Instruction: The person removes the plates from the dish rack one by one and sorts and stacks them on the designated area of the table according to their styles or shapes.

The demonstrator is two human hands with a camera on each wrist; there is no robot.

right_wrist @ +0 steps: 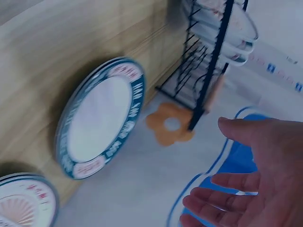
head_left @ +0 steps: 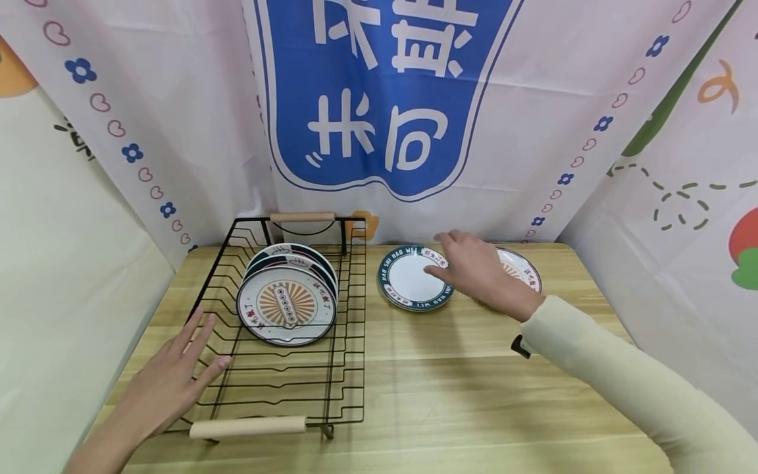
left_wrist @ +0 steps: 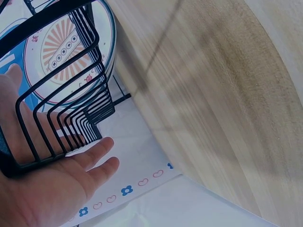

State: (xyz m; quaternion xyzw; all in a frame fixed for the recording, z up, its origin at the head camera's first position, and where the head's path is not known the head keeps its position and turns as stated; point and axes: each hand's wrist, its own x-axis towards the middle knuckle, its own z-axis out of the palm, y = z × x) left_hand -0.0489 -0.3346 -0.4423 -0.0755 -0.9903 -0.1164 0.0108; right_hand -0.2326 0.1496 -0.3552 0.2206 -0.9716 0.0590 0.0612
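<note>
A black wire dish rack (head_left: 275,385) with wooden handles stands on the left of the table. Several plates lean upright in it, the front plate (head_left: 266,322) white with an orange sunburst. My left hand (head_left: 168,375) is at the rack's left side, fingers spread and holding nothing; whether it touches the wires I cannot tell. On the table lies a green-rimmed plate (head_left: 414,280), apparently stacked on another. Above and between it and a sunburst plate (head_left: 524,270) hovers my right hand (head_left: 474,266), fingers extended, gripping nothing. That hand partly covers both plates in the head view.
The wooden table (head_left: 450,408) backs onto a white cloth (head_left: 545,39) with a large blue printed sign. Cloth walls also close in the left and right sides. The rack's wooden front handle (head_left: 249,426) is close to the near side of the table.
</note>
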